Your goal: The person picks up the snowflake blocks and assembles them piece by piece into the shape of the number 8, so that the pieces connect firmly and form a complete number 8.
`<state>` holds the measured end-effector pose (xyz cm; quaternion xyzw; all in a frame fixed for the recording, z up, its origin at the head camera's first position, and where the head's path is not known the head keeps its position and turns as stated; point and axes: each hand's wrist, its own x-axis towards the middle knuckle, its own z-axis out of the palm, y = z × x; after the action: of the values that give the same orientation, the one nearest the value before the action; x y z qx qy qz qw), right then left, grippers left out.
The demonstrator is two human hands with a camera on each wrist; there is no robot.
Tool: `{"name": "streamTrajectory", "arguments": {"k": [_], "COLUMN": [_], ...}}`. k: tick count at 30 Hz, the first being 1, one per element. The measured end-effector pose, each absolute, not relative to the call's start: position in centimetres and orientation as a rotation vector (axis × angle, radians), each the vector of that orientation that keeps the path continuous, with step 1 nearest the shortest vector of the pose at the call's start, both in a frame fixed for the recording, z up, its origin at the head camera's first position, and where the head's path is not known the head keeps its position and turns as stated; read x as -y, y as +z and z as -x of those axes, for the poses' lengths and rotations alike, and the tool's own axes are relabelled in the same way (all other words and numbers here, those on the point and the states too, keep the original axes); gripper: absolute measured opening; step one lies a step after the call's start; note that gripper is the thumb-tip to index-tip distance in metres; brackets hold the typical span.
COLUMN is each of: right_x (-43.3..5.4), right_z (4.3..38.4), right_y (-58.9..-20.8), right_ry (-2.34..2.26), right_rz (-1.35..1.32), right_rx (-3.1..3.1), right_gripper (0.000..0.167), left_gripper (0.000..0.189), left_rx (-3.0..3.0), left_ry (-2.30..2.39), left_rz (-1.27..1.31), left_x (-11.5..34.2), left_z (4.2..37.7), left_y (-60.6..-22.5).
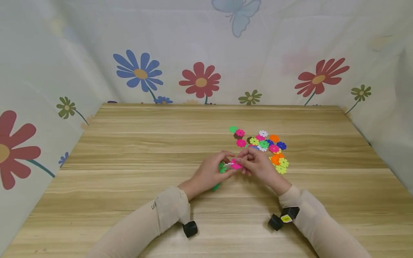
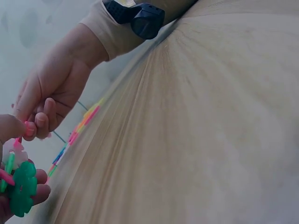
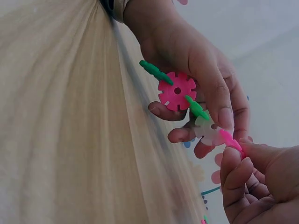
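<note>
Above the table, both hands hold a short chain of notched plastic flower discs slotted together at angles. My left hand (image 1: pixel 208 172) grips the chain, with thumb and fingers at the white disc (image 3: pixel 208 130). Pinched between the thumb and finger of my right hand (image 1: pixel 260 166) is the bright pink disc (image 3: pixel 232 141) at the chain's end, its edge meeting the white one. Beyond the white disc come a light green disc (image 3: pixel 196 107), another pink disc (image 3: pixel 177 91) and a dark green disc (image 2: pixel 23 189) at the far end.
Loose flower discs in many colours lie spread behind and right of the hands, among them yellow discs (image 1: pixel 281 166), orange discs (image 1: pixel 276 158) and a dark blue disc (image 1: pixel 281 145). They rest on a wood-grain table (image 1: pixel 155 136). A flower-printed curtain (image 1: pixel 171 32) hangs around it.
</note>
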<state>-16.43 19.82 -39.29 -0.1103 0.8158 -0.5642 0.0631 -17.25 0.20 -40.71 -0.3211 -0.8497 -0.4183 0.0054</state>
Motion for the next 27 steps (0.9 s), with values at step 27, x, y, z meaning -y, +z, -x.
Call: {"name": "streamTrajectory", "arguments": {"k": [27], "right_x": [-24.2], "right_z": [17.5], "right_y": [-37.1], "right_ry": [-1.135], "right_rz": [0.384], "right_rx": [-2.958], "right_gripper": [0.017], "left_gripper": [0.038], "left_rx": [2.705], "left_ry": [-1.316], "left_rz": [0.886], "left_x": [0.4], "left_z": [17.9], "left_y": [-40.4]}}
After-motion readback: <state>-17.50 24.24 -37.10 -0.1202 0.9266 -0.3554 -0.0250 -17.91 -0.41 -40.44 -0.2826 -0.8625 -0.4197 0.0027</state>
